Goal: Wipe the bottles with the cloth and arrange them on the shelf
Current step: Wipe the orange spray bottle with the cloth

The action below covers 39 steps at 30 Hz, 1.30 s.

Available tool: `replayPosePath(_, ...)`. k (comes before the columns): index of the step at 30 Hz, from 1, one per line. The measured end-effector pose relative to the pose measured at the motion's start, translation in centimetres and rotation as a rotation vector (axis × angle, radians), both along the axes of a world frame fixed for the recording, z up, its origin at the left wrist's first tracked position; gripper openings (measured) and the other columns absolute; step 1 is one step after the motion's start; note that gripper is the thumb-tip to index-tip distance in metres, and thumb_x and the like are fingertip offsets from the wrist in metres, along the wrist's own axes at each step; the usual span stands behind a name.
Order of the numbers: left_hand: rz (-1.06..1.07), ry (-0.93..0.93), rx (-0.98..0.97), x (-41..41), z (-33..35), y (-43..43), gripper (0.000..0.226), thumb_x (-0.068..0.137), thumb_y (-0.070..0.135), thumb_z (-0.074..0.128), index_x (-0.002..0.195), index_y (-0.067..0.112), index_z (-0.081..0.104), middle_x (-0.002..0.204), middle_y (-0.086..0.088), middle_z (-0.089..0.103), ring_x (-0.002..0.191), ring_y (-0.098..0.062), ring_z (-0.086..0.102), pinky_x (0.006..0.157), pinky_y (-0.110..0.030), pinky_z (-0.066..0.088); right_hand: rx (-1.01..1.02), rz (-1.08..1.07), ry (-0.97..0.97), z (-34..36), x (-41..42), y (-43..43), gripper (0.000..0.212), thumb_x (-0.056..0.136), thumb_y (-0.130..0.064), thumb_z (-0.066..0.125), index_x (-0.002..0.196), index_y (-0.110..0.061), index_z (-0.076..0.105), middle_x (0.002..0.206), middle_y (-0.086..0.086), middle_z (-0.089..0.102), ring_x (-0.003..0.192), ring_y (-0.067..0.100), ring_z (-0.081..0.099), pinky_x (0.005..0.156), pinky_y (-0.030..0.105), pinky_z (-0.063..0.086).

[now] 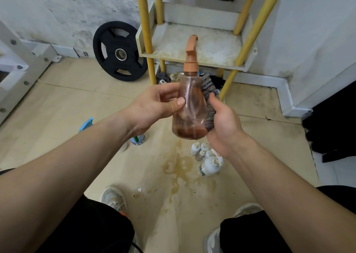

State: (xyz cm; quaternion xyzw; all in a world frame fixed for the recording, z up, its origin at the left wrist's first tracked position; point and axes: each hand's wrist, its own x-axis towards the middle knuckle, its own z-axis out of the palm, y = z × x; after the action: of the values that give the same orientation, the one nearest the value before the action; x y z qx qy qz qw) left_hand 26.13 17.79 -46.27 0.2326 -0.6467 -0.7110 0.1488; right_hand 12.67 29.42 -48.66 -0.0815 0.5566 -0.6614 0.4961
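Observation:
A clear brownish pump bottle with an orange pump head stands upright in mid-air before me, a little dark liquid at its base. My left hand grips its left side, thumb across the front. My right hand holds a grey striped cloth pressed against the bottle's right side. Behind the bottle stands the shelf, a dirty white board on yellow poles, with nothing on that level.
Several small white bottles stand on the floor below my right hand, beside a stained wet patch. A blue-capped bottle lies under my left forearm. A black weight plate leans on the wall left of the shelf. Clutter sits under the shelf.

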Motion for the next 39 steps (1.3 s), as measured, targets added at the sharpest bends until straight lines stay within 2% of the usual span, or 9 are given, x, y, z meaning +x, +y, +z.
replayPosePath(9,0.174,-0.091,0.045,-1.5,0.2,2.5,0.059,0.086,0.058,0.058,0.12,0.011,0.06,0.107,-0.006,0.074,0.099,-0.024,0.072,0.092,-0.047,0.059,-0.066,0.089,0.027,1.2,0.5,0.2,0.052,0.108,-0.046,0.033,0.131,-0.012,0.064,0.123,0.015,0.072,0.11,0.038,0.07,0.101,0.073,0.043)
replayPosePath(13,0.261,-0.054,0.127,-2.0,0.6,2.9,0.07,0.082,0.064,0.063,0.122,0.007,0.061,0.117,-0.018,0.071,0.102,-0.037,0.072,0.09,-0.064,0.055,-0.106,0.033,0.077,1.7,1.3,0.2,0.047,0.109,-0.04,0.037,0.137,-0.011,0.06,0.123,0.011,0.072,0.113,0.026,0.071,0.099,0.048,0.054)
replayPosePath(18,0.344,-0.038,0.148,-2.3,1.1,3.3,0.067,0.082,0.059,0.064,0.118,0.003,0.065,0.113,-0.016,0.073,0.104,-0.032,0.071,0.1,-0.057,0.052,-0.197,0.057,0.276,1.7,2.5,0.8,0.034,0.11,-0.029,0.038,0.143,-0.027,0.046,0.102,-0.024,0.074,0.098,-0.006,0.07,0.085,0.02,0.057)
replayPosePath(22,0.347,-0.045,0.184,-2.3,1.2,3.2,0.058,0.09,0.054,0.065,0.118,0.004,0.066,0.111,-0.012,0.075,0.101,-0.031,0.072,0.101,-0.057,0.052,-0.25,0.06,0.639,1.1,3.6,0.8,0.049,0.105,-0.045,0.037,0.154,-0.04,0.032,0.161,-0.008,0.037,0.148,0.004,0.035,0.122,0.041,0.033)
replayPosePath(26,0.371,-0.083,0.172,-2.6,1.0,3.3,0.033,0.101,0.041,0.054,0.084,0.017,0.068,0.075,0.003,0.072,0.067,-0.015,0.069,0.075,-0.041,0.057,-0.313,0.103,0.869,0.8,4.0,0.8,0.044,0.105,-0.042,0.034,0.142,-0.064,0.029,0.17,-0.01,0.015,0.155,0.007,0.016,0.126,0.048,0.022)
replayPosePath(30,0.408,-0.12,0.297,-2.6,1.1,2.6,0.049,0.104,0.05,0.04,0.11,0.015,0.075,0.103,-0.008,0.078,0.089,-0.026,0.075,0.084,-0.041,0.058,-0.331,0.074,0.552,1.0,3.9,0.8,0.048,0.107,-0.035,0.037,0.155,-0.038,0.034,0.154,-0.005,0.048,0.138,0.003,0.048,0.111,0.027,0.045)
replayPosePath(32,0.468,-0.098,0.359,-2.6,1.2,2.3,0.039,0.104,0.037,0.044,0.106,0.011,0.074,0.106,-0.012,0.077,0.095,-0.032,0.074,0.091,-0.048,0.058,-0.267,0.019,0.364,1.4,3.4,0.9,0.035,0.112,-0.025,0.033,0.142,-0.017,0.049,0.1,-0.019,0.075,0.09,-0.011,0.068,0.076,0.008,0.051)
replayPosePath(34,0.471,-0.087,0.355,-2.4,1.3,2.1,0.029,0.1,0.029,0.053,0.101,0.012,0.076,0.104,-0.008,0.077,0.097,-0.031,0.073,0.092,-0.046,0.057,-0.252,-0.017,0.247,1.4,2.7,0.7,0.023,0.111,-0.021,0.033,0.112,-0.025,0.056,0.069,-0.025,0.071,0.068,-0.012,0.067,0.062,0.007,0.05)
replayPosePath(39,0.272,-0.061,0.226,-1.4,1.1,1.8,0.03,0.1,0.031,0.059,0.121,0.013,0.071,0.11,-0.013,0.07,0.099,-0.029,0.061,0.093,-0.05,0.051,-0.151,-0.139,0.118,1.3,1.4,0.0,0.044,0.105,-0.041,0.047,0.138,-0.014,0.057,0.131,0.002,0.068,0.12,0.016,0.066,0.103,0.041,0.053)
